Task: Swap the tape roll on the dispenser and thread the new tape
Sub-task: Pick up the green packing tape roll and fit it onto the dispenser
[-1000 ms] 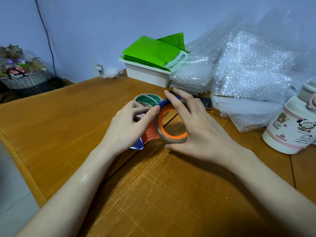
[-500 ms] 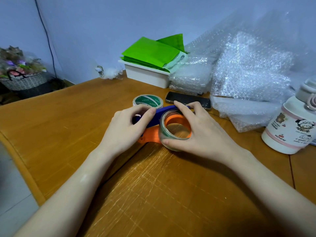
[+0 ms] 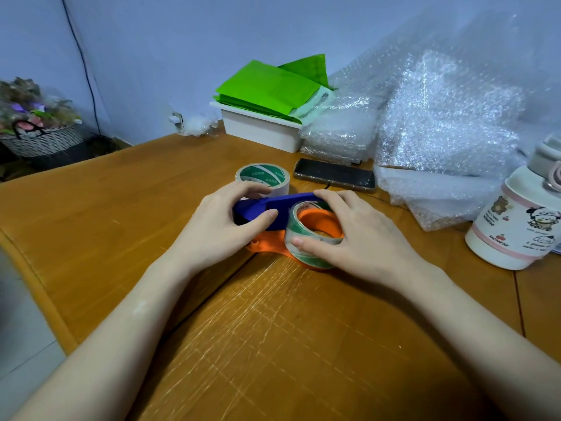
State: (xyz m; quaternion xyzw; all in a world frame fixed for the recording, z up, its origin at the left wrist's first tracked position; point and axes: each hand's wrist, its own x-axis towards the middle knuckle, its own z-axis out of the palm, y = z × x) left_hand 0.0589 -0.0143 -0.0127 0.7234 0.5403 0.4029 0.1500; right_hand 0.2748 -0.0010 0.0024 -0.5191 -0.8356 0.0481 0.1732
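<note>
A blue and orange tape dispenser [image 3: 274, 212] lies flat on the wooden table [image 3: 91, 208]. A clear tape roll [image 3: 296, 235] with a thin layer of tape sits around the dispenser's orange hub [image 3: 318, 221]. My left hand [image 3: 218, 229] grips the blue handle, thumb on top. My right hand [image 3: 358, 238] wraps around the clear roll, thumb against its near side and fingers over its far side. A second, fuller roll [image 3: 263, 176] with a green and white core lies flat just behind the dispenser, partly hidden by my left fingers.
A black phone [image 3: 334, 177] lies behind the dispenser. Piles of bubble wrap [image 3: 440, 132] fill the back right. A white box [image 3: 258, 130] topped with green paper stands at the back. A white bottle [image 3: 516, 226] stands at the right. The table's edge runs along the left.
The dispenser has been tipped from leaning on its side to lying flat, hub facing up. My right hand slid round the clear roll. The phone has come into view.
</note>
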